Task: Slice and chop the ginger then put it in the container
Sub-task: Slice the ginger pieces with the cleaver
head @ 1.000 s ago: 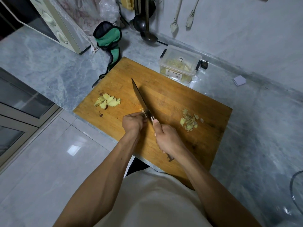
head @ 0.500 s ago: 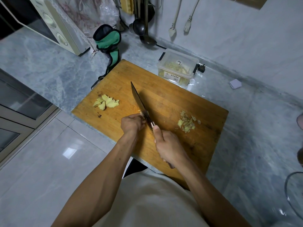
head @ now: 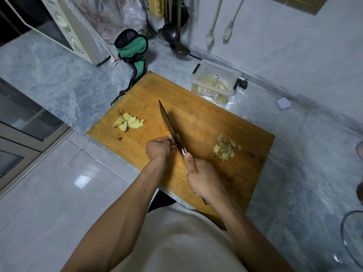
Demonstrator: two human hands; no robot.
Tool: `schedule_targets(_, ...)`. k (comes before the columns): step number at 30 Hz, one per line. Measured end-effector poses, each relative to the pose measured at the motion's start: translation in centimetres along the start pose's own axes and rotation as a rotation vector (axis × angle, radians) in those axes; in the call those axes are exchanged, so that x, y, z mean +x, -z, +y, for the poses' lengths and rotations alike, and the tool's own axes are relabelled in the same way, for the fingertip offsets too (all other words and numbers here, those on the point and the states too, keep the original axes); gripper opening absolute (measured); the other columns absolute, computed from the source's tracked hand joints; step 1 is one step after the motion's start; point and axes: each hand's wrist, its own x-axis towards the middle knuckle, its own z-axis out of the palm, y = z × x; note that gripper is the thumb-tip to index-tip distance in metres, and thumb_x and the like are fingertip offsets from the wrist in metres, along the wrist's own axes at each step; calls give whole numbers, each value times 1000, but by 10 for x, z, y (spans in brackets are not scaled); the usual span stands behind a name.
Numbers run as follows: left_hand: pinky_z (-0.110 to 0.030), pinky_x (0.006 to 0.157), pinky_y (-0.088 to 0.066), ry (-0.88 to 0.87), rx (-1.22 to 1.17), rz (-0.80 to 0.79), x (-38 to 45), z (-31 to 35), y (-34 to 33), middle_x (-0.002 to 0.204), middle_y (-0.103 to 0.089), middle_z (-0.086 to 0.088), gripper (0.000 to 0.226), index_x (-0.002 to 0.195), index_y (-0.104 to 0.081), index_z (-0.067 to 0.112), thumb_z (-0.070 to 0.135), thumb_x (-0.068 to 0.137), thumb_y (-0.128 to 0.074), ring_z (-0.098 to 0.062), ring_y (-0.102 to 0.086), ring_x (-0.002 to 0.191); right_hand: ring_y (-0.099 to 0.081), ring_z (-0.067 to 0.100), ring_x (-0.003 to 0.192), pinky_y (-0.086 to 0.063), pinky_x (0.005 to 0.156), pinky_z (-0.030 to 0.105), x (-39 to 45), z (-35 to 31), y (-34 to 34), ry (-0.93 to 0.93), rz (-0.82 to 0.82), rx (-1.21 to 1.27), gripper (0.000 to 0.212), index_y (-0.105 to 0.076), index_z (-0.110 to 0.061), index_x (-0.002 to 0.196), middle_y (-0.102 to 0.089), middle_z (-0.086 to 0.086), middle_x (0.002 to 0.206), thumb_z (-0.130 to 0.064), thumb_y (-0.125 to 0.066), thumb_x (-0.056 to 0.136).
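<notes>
On the wooden cutting board my right hand grips the handle of a knife, blade pointing away from me, edge on the board. My left hand is curled against the blade's left side, pinching a small piece of ginger that its fingers mostly hide. A pile of ginger slices lies at the board's left. A heap of ginger peel and scraps lies at its right. The clear plastic container, holding ginger strips, stands just past the board's far edge.
A microwave stands at the back left, with a green and black bag beside it. Ladles hang at the wall. A glass lid rim shows at the right edge. The floor lies left of the counter.
Both hands and the knife stay in the same spot on the board; only the camera has shifted a little.
</notes>
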Motion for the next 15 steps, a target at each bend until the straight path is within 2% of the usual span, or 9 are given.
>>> schedule_targets(4, -27, 62, -61, -7, 20, 4, 2, -1, 0, 85, -74, -10, 22, 94, -75, 7, 2, 95, -54, -19, -73, 75, -38, 12, 38, -36, 47, 34, 1, -3, 0, -2, -1, -23, 64, -44, -17, 56, -40, -6, 42, -52, -26, 107)
schedule_targets(8, -36, 71, -62, -22, 23, 3, 2, -2, -1, 82, -73, -10, 23, 95, -74, 5, 0, 94, -51, -21, -72, 75, -44, 12, 42, -47, 51, 42, 4, -9, 1, 15, -17, -87, 65, -47, -14, 59, -45, -3, 48, -49, -24, 108)
schedule_targets(15, -31, 67, -61, -93, 77, 22, 0, -3, -1, 70, -69, -3, 25, 90, -76, 6, -2, 92, -52, -17, -66, 60, -49, 17, 44, -53, 56, 48, 21, -11, -5, -1, -8, -87, 66, -48, -11, 59, -48, -1, 48, -49, -25, 108)
